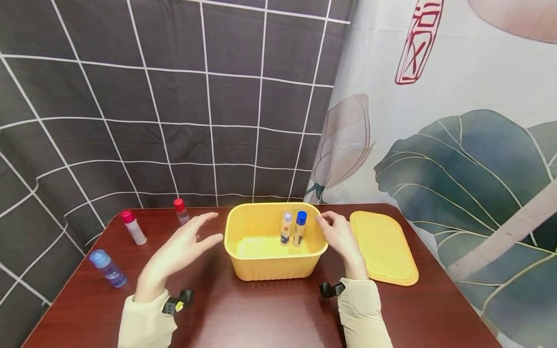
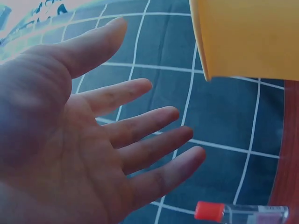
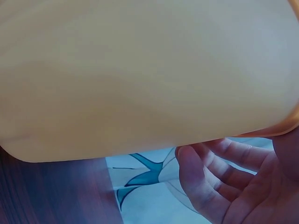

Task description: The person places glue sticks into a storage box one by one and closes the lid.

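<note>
A yellow plastic bin [image 1: 275,268] stands between the hands. Inside it are two small upright tubes: one with a blue cap [image 1: 299,228] and one with a whitish cap [image 1: 285,228]. My right hand [image 1: 341,237] is at the bin's right end, its fingertips right at the rim; in the right wrist view its fingers [image 3: 194,172] are loosely curved beside the wall. My left hand [image 1: 180,249] hovers left of the bin with fingers spread and nothing in the palm. Partly hidden behind it is a clear red-capped tube [image 1: 182,212], also visible in the left wrist view.
A flat yellow lid [image 1: 383,246] lies on the table to the right of the bin. Toward the left edge are a white tube with a red cap [image 1: 134,227] and a blue tube with a light-blue cap [image 1: 108,268]. A dark gridded cloth [image 1: 174,96] hangs behind the reddish-brown table [image 1: 261,314].
</note>
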`<state>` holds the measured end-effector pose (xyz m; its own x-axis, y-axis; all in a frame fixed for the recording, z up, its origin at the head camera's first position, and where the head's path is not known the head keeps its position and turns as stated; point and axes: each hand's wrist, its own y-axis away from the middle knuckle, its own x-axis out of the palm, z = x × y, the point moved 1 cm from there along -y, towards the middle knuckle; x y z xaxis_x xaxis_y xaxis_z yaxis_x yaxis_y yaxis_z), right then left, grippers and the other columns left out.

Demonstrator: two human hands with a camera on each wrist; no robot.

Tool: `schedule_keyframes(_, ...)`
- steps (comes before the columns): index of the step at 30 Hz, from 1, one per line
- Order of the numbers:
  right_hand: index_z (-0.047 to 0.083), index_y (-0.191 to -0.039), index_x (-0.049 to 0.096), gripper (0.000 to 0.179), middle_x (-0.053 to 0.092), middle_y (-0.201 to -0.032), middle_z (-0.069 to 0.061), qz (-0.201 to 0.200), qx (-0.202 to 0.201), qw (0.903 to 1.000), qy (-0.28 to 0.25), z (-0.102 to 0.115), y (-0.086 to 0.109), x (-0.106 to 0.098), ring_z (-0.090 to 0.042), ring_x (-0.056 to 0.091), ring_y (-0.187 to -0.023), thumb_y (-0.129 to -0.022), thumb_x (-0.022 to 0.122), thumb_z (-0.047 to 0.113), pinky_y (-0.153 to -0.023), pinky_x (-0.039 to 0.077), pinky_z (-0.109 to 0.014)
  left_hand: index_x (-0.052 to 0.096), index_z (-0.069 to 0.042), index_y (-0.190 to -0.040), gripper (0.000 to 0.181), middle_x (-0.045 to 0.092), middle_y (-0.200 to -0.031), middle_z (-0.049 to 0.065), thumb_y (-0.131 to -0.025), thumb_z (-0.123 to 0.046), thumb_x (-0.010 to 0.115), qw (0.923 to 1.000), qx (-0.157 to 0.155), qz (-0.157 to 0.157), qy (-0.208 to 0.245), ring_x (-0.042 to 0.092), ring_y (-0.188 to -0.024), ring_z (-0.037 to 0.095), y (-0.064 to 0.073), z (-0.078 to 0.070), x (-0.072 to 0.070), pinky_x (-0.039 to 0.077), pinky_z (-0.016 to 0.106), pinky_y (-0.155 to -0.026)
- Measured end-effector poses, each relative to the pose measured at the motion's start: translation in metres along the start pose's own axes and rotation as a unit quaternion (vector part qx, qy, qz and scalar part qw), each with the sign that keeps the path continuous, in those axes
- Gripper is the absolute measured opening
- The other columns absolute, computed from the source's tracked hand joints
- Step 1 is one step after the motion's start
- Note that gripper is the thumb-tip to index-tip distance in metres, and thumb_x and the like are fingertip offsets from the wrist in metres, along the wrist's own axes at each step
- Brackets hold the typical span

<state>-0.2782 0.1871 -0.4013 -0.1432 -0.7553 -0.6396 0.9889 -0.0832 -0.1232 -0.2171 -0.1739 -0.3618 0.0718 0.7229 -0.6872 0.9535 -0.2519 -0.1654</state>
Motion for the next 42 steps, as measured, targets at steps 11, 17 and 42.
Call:
schedule_keyframes(11, 0.010, -0.100, 0.060, 0.028, 0.059, -0.088, -0.006, -0.003, -0.011, 0.9999, 0.005, 0.000, -0.004, -0.004, -0.021, 0.054, -0.076, -0.088, 0.051, 0.034, -0.068, 0.048, -0.034, 0.037, -0.013, -0.131, 0.064, 0.042, -0.126, 0.013, -0.081, -0.047, 0.055, 0.9963, -0.030, -0.045, -0.066, 0.043, -0.109, 0.032, 0.013, 0.012, -0.012, 0.036, 0.051, -0.086)
schedule_keyframes(17, 0.011, -0.101, 0.059, 0.028, 0.059, -0.088, -0.005, -0.001, -0.009, 0.9999, 0.009, 0.001, -0.005, -0.005, -0.021, 0.054, -0.077, -0.088, 0.051, 0.034, -0.068, 0.048, -0.033, 0.036, -0.007, -0.130, 0.064, 0.039, -0.126, 0.019, -0.083, -0.046, 0.053, 0.9912, -0.043, -0.076, -0.099, 0.036, -0.114, 0.036, 0.020, 0.019, -0.027, 0.031, 0.055, -0.088)
schedule_keyframes(42, 0.012, -0.100, 0.059, 0.028, 0.060, -0.087, -0.005, 0.003, 0.003, 1.0000, 0.003, 0.002, 0.001, -0.002, -0.019, 0.055, -0.075, -0.088, 0.050, 0.036, -0.066, 0.047, -0.032, 0.043, 0.002, -0.122, 0.051, 0.046, -0.107, 0.032, -0.087, -0.034, 0.050, 0.9578, -0.115, -0.210, -0.159, 0.040, -0.096, 0.047, 0.061, 0.063, -0.076, 0.031, 0.058, -0.074)
